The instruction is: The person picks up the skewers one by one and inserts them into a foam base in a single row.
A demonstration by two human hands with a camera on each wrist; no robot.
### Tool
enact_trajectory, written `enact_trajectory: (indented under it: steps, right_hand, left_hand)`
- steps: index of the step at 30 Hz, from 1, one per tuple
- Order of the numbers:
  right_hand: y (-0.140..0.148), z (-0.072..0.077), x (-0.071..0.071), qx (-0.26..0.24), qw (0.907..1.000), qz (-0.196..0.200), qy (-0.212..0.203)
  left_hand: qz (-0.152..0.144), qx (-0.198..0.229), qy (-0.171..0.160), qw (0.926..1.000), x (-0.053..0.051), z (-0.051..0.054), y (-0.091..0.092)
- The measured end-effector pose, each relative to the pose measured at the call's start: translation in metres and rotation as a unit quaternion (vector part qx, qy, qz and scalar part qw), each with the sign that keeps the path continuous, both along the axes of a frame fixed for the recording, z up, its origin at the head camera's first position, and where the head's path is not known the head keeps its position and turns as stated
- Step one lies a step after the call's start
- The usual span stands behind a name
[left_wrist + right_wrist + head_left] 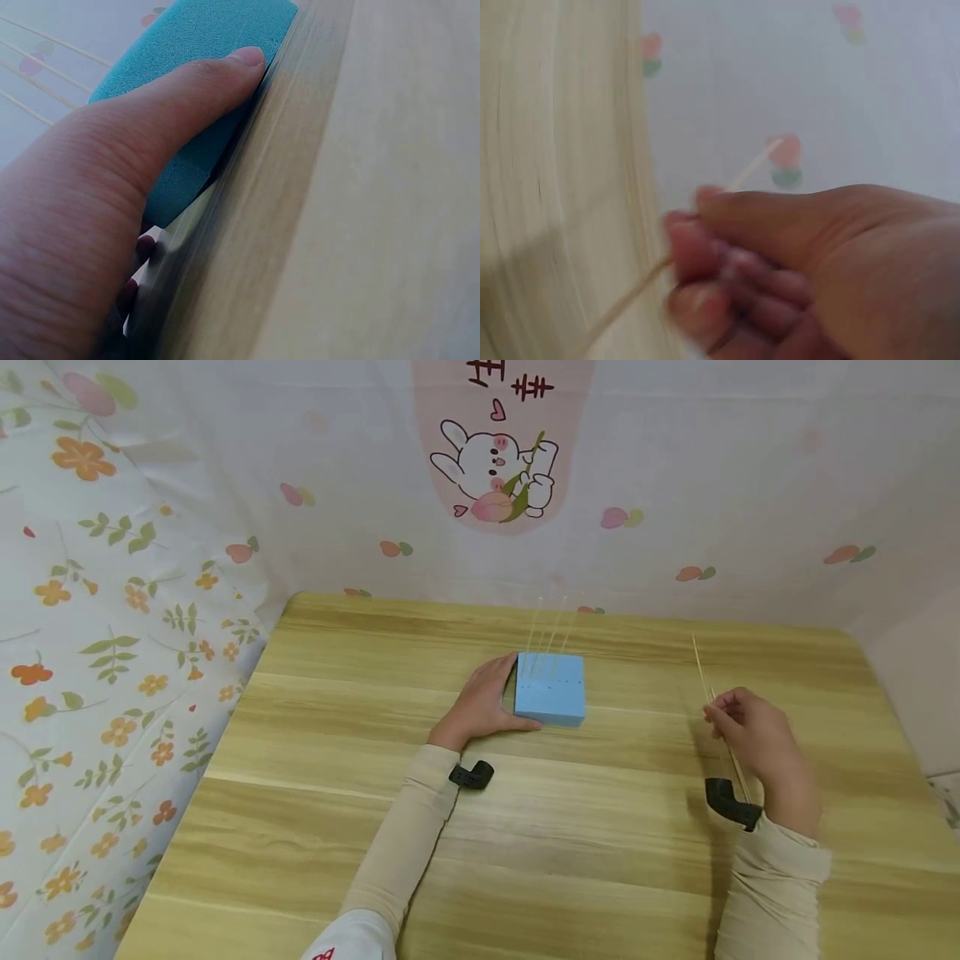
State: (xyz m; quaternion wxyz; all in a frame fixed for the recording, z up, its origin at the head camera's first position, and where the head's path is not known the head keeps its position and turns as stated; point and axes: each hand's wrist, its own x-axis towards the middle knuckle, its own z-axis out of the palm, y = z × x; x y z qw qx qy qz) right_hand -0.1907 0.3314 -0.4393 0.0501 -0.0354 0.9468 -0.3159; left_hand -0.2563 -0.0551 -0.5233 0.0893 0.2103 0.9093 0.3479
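A light blue foam block (550, 700) lies on the table with several thin sticks (531, 631) standing in its top. My left hand (483, 703) grips the block's left side, thumb along the near face; in the left wrist view the thumb of that hand (97, 165) presses on the blue foam (199, 45). Off to the right, above the table, my right hand (753, 735) pinches a thin stick (699, 660) between thumb and fingertips. The right wrist view shows the hand (780, 262) blurred, with the stick (622, 304) passing through the pinch.
The wooden table (600, 860) reaches back to a white printed cloth (337, 460) hanging behind it. A floral cloth (112, 693) hangs at the left. Black mounts sit at both wrists, the left one (472, 775) close to the tabletop.
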Motion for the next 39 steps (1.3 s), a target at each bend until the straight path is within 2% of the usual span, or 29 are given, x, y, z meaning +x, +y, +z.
enact_trajectory:
  steps: [3, 5, 10, 13, 16, 23, 39]
  right_hand:
    - [-0.023, 0.000, -0.009, -0.045, 0.9968, -0.022, 0.062]
    - [-0.040, 0.001, -0.016, -0.078, 0.9905, -0.036, 0.108]
    - [-0.085, 0.007, -0.033, -0.142, 0.9648, -0.048, 0.216]
    - [-0.108, 0.010, -0.041, -0.185, 0.9481, -0.036, 0.256]
    - [-0.127, 0.012, -0.044, -0.204, 0.9418, -0.013, 0.267]
    - [-0.151, 0.012, -0.049, -0.185, 0.9428, 0.047, 0.273]
    - [-0.157, 0.009, -0.051, -0.172, 0.9443, 0.069, 0.272]
  left_hand:
    - [-0.003, 0.005, -0.004, 1.0000, 0.000, 0.000, 0.000]
    - [-0.004, 0.005, -0.005, 1.0000, 0.001, 0.000, 0.001]
    - [-0.004, 0.005, -0.010, 0.9999, 0.003, 0.002, 0.002]
    - [-0.006, 0.008, -0.013, 0.9999, 0.004, 0.002, 0.002]
    - [-0.006, 0.007, -0.012, 0.9999, 0.004, 0.001, 0.003]
    - [0.004, 0.013, -0.002, 0.9999, 0.002, 0.003, 0.001]
    - [0.001, 0.005, 0.003, 1.0000, 0.001, 0.004, 0.001]
